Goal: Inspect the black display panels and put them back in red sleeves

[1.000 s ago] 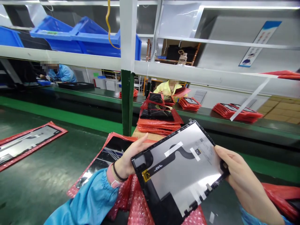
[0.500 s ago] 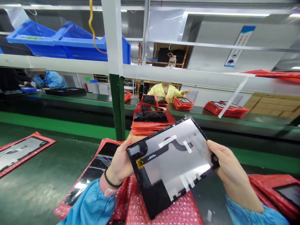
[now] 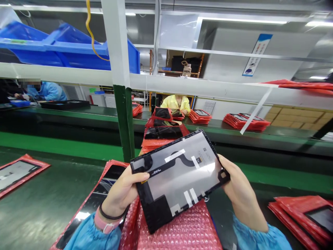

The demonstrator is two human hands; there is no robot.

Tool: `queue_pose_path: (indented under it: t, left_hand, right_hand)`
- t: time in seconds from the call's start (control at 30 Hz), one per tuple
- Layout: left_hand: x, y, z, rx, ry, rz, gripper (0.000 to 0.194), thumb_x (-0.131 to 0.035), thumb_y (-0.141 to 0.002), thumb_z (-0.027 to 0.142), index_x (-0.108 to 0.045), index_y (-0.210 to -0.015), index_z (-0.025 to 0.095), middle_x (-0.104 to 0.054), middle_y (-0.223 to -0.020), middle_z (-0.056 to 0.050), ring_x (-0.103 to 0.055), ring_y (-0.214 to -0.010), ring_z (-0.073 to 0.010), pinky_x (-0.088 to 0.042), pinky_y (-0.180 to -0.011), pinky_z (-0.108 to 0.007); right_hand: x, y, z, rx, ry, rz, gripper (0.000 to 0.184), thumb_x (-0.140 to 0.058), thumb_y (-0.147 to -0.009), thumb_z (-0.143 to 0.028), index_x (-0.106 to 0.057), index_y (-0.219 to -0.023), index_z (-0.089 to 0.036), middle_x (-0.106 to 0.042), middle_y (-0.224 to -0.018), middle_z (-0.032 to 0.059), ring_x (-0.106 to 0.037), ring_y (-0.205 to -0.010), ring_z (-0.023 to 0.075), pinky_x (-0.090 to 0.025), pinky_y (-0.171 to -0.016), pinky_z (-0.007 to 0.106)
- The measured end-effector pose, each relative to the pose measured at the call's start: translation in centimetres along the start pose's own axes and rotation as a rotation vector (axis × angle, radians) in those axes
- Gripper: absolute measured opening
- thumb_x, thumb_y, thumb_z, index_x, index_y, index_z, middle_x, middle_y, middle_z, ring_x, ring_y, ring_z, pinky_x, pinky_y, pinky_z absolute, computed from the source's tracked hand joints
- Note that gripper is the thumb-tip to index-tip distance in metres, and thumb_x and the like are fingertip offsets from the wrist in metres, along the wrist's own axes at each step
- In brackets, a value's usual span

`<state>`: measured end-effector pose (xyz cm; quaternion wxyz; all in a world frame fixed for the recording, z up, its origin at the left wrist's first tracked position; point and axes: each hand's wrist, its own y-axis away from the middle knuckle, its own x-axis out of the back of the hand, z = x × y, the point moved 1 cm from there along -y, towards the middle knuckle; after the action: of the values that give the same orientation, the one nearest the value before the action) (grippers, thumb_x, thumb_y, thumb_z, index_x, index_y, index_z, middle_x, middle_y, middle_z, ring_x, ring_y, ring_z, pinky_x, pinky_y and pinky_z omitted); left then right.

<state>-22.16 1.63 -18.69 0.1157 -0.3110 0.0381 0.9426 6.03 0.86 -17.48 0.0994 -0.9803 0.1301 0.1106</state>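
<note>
A tablet display panel (image 3: 179,177) is held tilted in front of me, its silver back with black frame, flex cable and white tape strips facing up. My left hand (image 3: 125,189) grips its left edge, the thumb lying over the cable's end. On the right edge my right hand (image 3: 238,185) is closed round the corner, its fingers mostly hidden behind the panel. Beneath the panel lies a red bubble-wrap bag (image 3: 179,229). Another dark glossy panel (image 3: 96,201) rests on red wrap under my left forearm.
A stack of red-wrapped panels (image 3: 165,133) stands ahead, beside a green-and-white post (image 3: 122,118). More red bags (image 3: 301,215) lie at right, another wrapped panel (image 3: 19,173) at left. Blue bins (image 3: 65,48) sit overhead. A person in yellow (image 3: 177,104) is across the bench.
My hands and the panel have shifted slightly left in view. My left thumb has moved onto the panel's face, over the cable end. The person across has drawn an outstretched arm in.
</note>
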Motion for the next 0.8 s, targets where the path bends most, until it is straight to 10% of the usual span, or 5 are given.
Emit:
queue_pose_path:
  t: [0.27,0.4,0.53,0.67,0.8]
  left_hand:
    - [1.1,1.2,0.4,-0.367,-0.494,-0.033,0.029,-0.071,-0.079,0.017,-0.075,-0.106,0.024,-0.076,-0.106,-0.005,-0.07,-0.1,-0.0273,-0.053,-0.095,-0.036]
    - [0.7,1.5,1.3,-0.58,-0.912,-0.475,0.05,-0.057,-0.084,0.005,-0.06,-0.129,0.028,-0.063,-0.13,-0.007,-0.057,-0.123,-0.028,-0.043,-0.106,-0.038]
    - [0.1,1.5,1.6,-0.674,-1.094,-0.837,0.052,-0.049,-0.089,0.006,-0.054,-0.133,0.032,-0.063,-0.128,-0.007,-0.048,-0.131,-0.0282,-0.021,-0.117,-0.051]
    - [0.9,0.6,1.6,-0.719,-1.217,-0.711,0.04,-0.051,-0.091,0.016,-0.064,-0.122,0.037,-0.067,-0.122,-0.004,-0.043,-0.135,-0.0288,-0.003,-0.117,-0.055]
    - [2.3,-0.3,2.2,-0.894,-1.383,-0.472,0.061,-0.056,-0.085,0.008,-0.045,-0.14,0.034,-0.052,-0.143,-0.005,-0.033,-0.142,-0.0264,-0.014,-0.117,-0.056]
  right_hand:
    - [-0.8,2.0,0.9,-0.037,-0.367,-0.061,0.047,-0.064,-0.086,-0.039,-0.054,-0.131,-0.033,-0.045,-0.149,0.0002,-0.041,-0.136,0.0219,-0.038,-0.11,0.04]
    - [-1.5,2.4,1.0,-0.424,-0.658,-0.315,0.067,-0.047,-0.08,-0.075,-0.065,-0.116,-0.022,-0.058,-0.136,0.013,-0.054,-0.123,0.0362,-0.051,-0.089,0.059]
    - [-1.2,1.8,1.6,-0.49,-0.684,-0.311,0.063,-0.048,-0.081,-0.073,-0.072,-0.103,-0.02,-0.075,-0.104,0.0105,-0.07,-0.097,0.0301,-0.057,-0.081,0.049]
    - [-1.0,1.8,1.9,-0.426,-0.616,-0.235,0.046,-0.056,-0.083,-0.06,-0.076,-0.093,-0.02,-0.078,-0.088,0.0076,-0.071,-0.094,0.028,-0.051,-0.093,0.046]
    - [-1.6,2.8,2.0,-0.293,-0.573,-0.11,0.044,-0.064,-0.07,-0.069,-0.077,-0.083,-0.029,-0.078,-0.085,0.0041,-0.07,-0.096,0.0317,-0.049,-0.095,0.049]
